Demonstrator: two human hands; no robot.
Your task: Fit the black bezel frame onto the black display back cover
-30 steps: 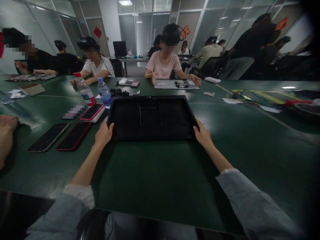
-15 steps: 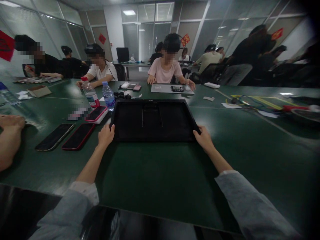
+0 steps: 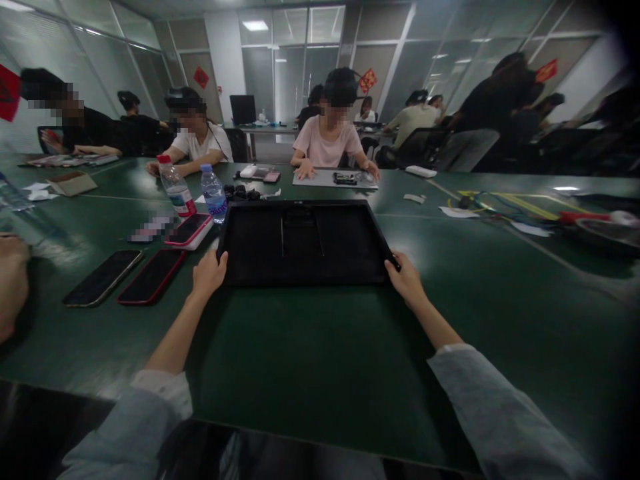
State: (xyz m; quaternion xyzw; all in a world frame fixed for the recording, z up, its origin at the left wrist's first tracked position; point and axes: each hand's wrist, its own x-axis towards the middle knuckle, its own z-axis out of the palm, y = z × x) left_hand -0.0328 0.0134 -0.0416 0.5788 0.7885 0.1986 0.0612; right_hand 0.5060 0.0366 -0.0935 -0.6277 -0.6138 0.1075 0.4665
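A black rectangular tray-like object with a raised rim stands in front of me over the green table. Two thin metallic lines and a dark raised part show within its recess; its exact kind cannot be made out. My left hand is closed on its near left edge, thumb on top. At the opposite near corner, my right hand grips the right edge in the same way. The fingers beneath the rim are hidden on both sides.
Left of the tray lie a black phone, a red-edged phone and a pink-edged phone. Two water bottles stand behind them. A co-worker's hand rests at far left. Cables lie right.
My view has shifted slightly, moving the table things a little left. Both hands keep their hold on the tray-like object. Across the table, a co-worker's hand has spread flat on a grey board.
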